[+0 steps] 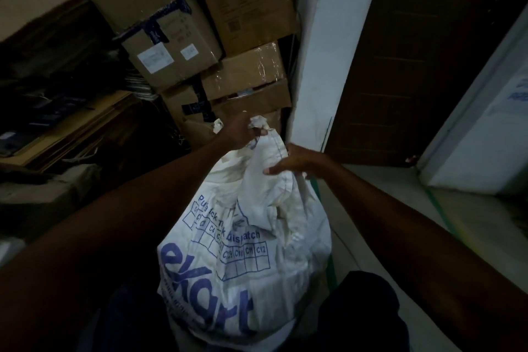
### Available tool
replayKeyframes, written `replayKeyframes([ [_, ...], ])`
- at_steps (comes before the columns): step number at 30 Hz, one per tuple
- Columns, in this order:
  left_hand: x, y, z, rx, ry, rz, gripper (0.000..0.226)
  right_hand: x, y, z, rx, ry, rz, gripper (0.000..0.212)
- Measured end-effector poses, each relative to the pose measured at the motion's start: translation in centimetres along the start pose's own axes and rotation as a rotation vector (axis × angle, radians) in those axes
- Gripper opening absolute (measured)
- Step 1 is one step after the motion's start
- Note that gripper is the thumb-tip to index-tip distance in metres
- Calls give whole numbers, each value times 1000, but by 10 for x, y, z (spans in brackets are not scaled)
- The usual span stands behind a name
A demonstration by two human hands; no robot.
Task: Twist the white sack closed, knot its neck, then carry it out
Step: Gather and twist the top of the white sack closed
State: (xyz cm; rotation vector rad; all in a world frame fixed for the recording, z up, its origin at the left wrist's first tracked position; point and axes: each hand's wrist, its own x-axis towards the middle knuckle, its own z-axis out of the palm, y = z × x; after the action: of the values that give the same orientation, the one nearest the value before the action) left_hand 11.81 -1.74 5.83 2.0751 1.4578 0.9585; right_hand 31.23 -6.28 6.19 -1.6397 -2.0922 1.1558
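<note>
A full white sack (257, 260) with blue printed lettering stands on the floor between my legs. Its top cloth is bunched and folded upward. My left hand (241, 133) is closed on the crumpled top end of the sack's neck, at the far side. My right hand (291, 161) holds a folded hem of the sack's mouth from the right, thumb on the cloth, fingers wrapped behind it. Both forearms reach forward over the sack.
Stacked cardboard boxes (200, 37) rise right behind the sack. Flattened cardboard and dark clutter (65, 128) fill the left. A white pillar (323, 66) stands ahead, a dark brown door (405, 66) to its right. Pale floor (400, 208) with a green tape line runs to the right.
</note>
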Motion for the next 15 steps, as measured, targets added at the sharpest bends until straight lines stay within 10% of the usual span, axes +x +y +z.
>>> replayKeyframes([
  [6, 1, -9, -2, -33, 33, -65, 21, 20, 19, 24, 27, 339, 137, 49],
  [15, -14, -38, -19, 41, 60, -82, 28, 23, 2, -34, -81, 752, -132, 16],
])
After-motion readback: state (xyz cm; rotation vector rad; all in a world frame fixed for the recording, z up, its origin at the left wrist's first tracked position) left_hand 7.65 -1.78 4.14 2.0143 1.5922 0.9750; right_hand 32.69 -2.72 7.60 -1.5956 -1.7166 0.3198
